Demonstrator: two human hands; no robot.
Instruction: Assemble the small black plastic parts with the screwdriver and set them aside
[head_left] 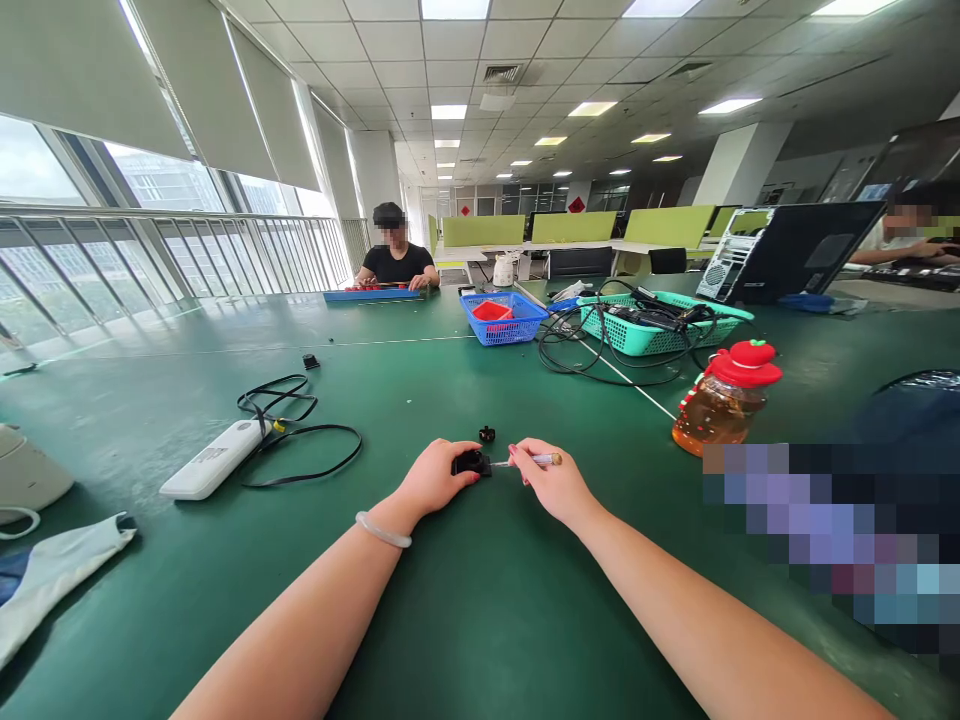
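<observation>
My left hand [439, 478] rests on the green table [480, 600] and pins a small black part [472, 461] under its fingertips. My right hand [551, 480] grips a slim screwdriver [536, 460] with a light handle. The screwdriver's tip points left and meets the black part. A second small black piece [487, 434] lies loose on the table just behind the hands. A pale bracelet sits on my left wrist.
A white power bank [214, 458] with a black cable [300, 440] lies at left. An amber bottle with a red lid [724, 405] stands at right. Blue basket [502, 320] and teal basket [660, 325] with cables sit farther back. A person sits at the far end.
</observation>
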